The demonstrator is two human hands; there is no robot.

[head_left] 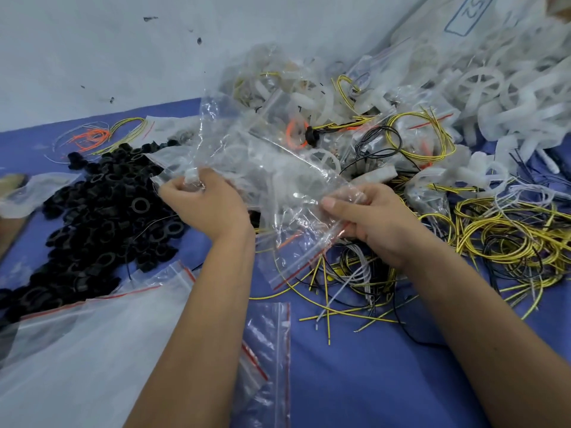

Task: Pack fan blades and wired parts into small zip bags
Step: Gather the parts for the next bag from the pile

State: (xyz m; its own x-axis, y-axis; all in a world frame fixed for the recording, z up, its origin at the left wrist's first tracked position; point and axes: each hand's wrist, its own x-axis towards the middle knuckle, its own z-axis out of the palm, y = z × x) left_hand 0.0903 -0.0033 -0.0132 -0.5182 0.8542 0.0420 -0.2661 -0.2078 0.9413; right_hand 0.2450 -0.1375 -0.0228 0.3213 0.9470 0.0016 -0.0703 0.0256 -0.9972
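My left hand [202,202] pinches a corner of a clear plastic bag [247,156] and a small white part, above the black ring pile. My right hand [367,220] grips a small zip bag with a red seal line [296,242] at its mouth; thin wires hang below that hand. White fan blades [482,81] are heaped at the back right, some inside clear bags. Yellow, black and white wires [509,233] lie tangled on the right. A bagged part with an orange ring [296,134] lies behind the held bags.
A pile of black plastic rings [102,211] covers the left of the blue table [386,366]. Empty zip bags [268,350] lie near the front edge between my forearms, and a large clear bag [77,350] lies front left. A white wall [92,57] stands behind.
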